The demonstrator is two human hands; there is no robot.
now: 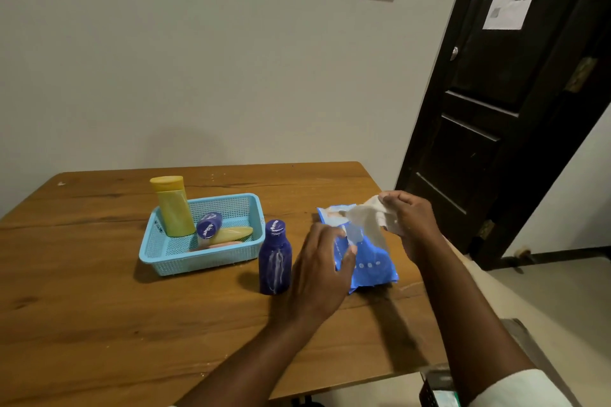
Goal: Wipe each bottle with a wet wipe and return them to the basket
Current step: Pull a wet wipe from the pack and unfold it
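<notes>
A light blue mesh basket (201,253) holds a yellow bottle (172,206). The dark blue bottle (275,258) has white streaks. White wipe (370,218), blue wipes pack (370,261), brown wood-grain surface (99,307).

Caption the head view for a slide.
Right hand pulls a wet wipe from the blue pack; left hand steadies it beside a streaked blue bottle.
</notes>
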